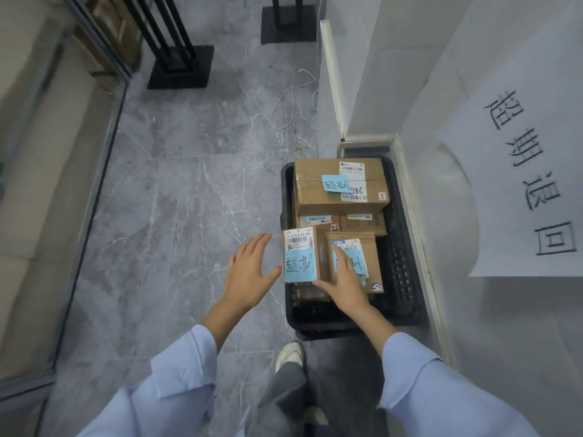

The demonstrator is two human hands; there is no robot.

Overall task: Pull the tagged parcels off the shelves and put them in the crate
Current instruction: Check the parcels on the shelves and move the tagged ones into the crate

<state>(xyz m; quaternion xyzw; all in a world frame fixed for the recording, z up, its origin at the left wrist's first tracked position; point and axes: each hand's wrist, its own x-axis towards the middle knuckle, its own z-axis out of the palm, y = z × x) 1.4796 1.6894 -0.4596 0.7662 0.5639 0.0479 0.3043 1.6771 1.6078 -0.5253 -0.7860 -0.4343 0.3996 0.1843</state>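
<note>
A black plastic crate [400,257] stands on the floor against the wall and holds several cardboard parcels with blue handwritten tags. A large box [318,190] lies at its far end. A small box [303,253] with a blue tag sits at the near left of the crate, and a flat brown parcel [372,247] lies to its right. My right hand [345,279] rests with straight fingers on the flat parcel, thumb near the small box. To the left of the crate my left hand [249,272] hovers open, fingers spread, touching nothing.
A grey marble floor [176,200] stretches to the left. Black stand bases [181,67] sit at the back, with a loose white cable [290,102] near the wall. A paper sign [523,171] with large characters hangs on the white wall. My shoe [290,354] is just before the crate.
</note>
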